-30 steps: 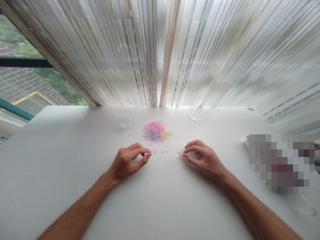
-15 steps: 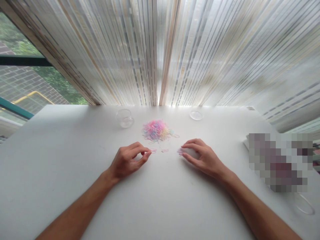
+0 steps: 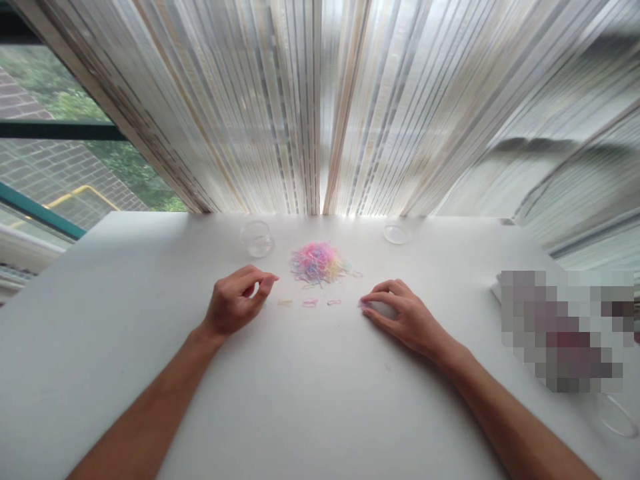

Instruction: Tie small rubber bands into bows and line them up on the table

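My left hand (image 3: 243, 300) hovers over the white table, thumb and index finger pinched together, no band visible between them. Just right of it lie a pale yellow rubber band (image 3: 285, 303), a pink rubber band (image 3: 310, 303) and a small darker band (image 3: 334, 303), spaced in a row. At the right end of this row, my right hand (image 3: 407, 317) rests with thumb and fingertips closed around a purple rubber band (image 3: 366, 305), partly hidden by them. Behind the row is a loose pile of pastel rubber bands (image 3: 319, 262).
A clear round container (image 3: 257, 239) stands back left of the pile, and a clear round lid (image 3: 397, 233) lies back right. A blurred-out object (image 3: 560, 333) and a white loop (image 3: 620, 417) are on the right of the table (image 3: 320, 413). Striped curtains (image 3: 320, 107) hang behind.
My left hand has let go of the pink band and moved left and up, revealing the yellow band. My right fingertips have closed in on the purple band. The view has shifted slightly.
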`<state>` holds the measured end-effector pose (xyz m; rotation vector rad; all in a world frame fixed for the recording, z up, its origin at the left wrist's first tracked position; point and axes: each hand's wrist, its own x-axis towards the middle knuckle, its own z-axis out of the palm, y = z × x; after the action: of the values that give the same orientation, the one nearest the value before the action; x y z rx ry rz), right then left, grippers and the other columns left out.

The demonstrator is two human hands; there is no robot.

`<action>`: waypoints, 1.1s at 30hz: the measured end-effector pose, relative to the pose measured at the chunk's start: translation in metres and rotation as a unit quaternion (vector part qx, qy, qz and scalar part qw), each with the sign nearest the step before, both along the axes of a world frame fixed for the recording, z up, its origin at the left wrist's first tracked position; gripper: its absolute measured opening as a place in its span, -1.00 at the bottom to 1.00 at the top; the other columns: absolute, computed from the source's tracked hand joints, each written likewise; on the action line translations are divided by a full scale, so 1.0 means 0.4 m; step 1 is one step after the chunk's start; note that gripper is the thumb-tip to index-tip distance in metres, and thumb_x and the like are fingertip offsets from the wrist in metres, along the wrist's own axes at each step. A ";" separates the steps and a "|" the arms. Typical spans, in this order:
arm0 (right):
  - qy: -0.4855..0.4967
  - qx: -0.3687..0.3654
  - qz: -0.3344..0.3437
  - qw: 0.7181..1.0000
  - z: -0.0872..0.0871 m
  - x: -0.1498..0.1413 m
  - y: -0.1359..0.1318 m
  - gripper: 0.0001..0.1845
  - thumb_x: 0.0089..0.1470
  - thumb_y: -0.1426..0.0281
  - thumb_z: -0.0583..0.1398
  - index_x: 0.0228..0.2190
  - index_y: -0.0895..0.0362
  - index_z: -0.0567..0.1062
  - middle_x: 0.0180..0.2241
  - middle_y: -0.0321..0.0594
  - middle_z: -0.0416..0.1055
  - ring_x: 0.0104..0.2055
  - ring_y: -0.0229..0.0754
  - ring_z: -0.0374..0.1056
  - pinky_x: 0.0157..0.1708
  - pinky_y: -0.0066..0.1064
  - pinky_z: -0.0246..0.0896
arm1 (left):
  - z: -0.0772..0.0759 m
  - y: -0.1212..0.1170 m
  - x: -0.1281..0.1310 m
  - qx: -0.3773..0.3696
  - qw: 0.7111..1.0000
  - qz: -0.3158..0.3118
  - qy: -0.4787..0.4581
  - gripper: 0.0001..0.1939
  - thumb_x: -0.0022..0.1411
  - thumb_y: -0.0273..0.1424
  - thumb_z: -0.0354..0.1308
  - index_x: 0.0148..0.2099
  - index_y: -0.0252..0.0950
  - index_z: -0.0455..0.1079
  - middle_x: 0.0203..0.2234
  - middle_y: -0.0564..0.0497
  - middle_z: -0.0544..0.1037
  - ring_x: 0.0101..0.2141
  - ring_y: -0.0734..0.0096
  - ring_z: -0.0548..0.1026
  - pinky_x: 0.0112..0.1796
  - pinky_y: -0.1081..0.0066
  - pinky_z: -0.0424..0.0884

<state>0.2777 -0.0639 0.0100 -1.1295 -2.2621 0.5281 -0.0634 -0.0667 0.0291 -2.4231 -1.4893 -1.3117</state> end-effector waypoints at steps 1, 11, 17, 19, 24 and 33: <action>-0.001 -0.002 0.000 1.000 -0.001 0.000 0.000 -0.83 0.23 0.34 0.24 -0.13 -0.01 0.58 -0.18 -0.13 0.45 -0.09 -0.02 0.40 -0.07 -0.12 0.44 | 0.003 0.005 -0.013 0.004 1.000 0.017 -0.007 -0.68 0.39 -0.36 0.04 -0.32 -0.33 0.57 -0.58 0.06 0.47 -0.60 0.54 0.33 -0.49 0.51 0.30; 0.093 -0.042 -0.080 0.992 0.008 -0.002 0.011 -0.66 0.29 0.09 0.12 -0.29 0.09 0.50 -0.39 -0.20 0.49 -0.51 -0.21 0.35 -0.48 -0.35 0.31 | 0.028 0.021 -0.039 -0.082 0.988 0.075 -0.108 -0.60 0.37 -0.27 0.03 -0.36 -0.37 0.58 -0.69 0.12 0.35 -0.66 0.55 0.32 -0.56 0.55 0.27; 0.187 -0.075 -0.159 0.967 0.004 0.009 0.022 -0.66 0.34 0.13 0.01 -0.14 0.09 0.42 -0.55 -0.29 0.50 -0.51 -0.19 0.34 -0.44 -0.38 0.24 | 0.131 0.097 -0.008 -0.228 0.969 -0.048 -0.079 -0.63 0.32 -0.15 0.13 -0.17 -0.36 0.59 -0.49 -0.01 0.59 -0.55 0.50 0.41 -0.49 0.53 0.35; 0.206 -0.090 -0.166 0.960 0.002 0.014 0.026 -0.62 0.34 0.21 -0.04 0.01 0.12 0.39 -0.59 -0.33 0.47 -0.53 -0.19 0.30 -0.41 -0.38 0.23 | 0.174 0.128 0.004 -0.277 0.954 -0.071 -0.085 -0.61 0.32 -0.16 0.11 -0.09 -0.37 0.57 -0.42 -0.05 0.62 -0.55 0.50 0.40 -0.50 0.51 0.36; 0.243 -0.132 -0.152 0.949 -0.001 0.023 0.028 -0.67 0.20 0.32 -0.01 -0.15 0.15 0.47 -0.70 -0.39 0.34 -0.61 -0.21 0.23 -0.51 -0.41 0.16 | 0.207 0.174 0.044 -0.293 0.946 -0.099 -0.095 -0.57 0.30 -0.18 0.09 0.04 -0.38 0.51 -0.32 -0.11 0.63 -0.45 0.43 0.49 -0.40 0.44 0.42; 0.307 -0.186 -0.164 0.919 -0.003 0.030 0.041 -0.71 0.15 0.31 0.00 -0.21 0.13 0.45 -0.83 -0.55 0.08 -0.77 -0.28 0.06 -0.72 -0.49 -0.02 | 0.179 0.184 0.039 -0.331 0.939 -0.087 -0.011 -0.57 0.30 -0.13 0.09 0.01 -0.33 0.53 -0.29 -0.11 0.66 -0.38 0.34 0.56 -0.30 0.38 0.48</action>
<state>0.2897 -0.0476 0.0086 -1.2640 -1.4324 1.0331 -0.0478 0.0068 0.1009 -2.9904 -2.0265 -0.9583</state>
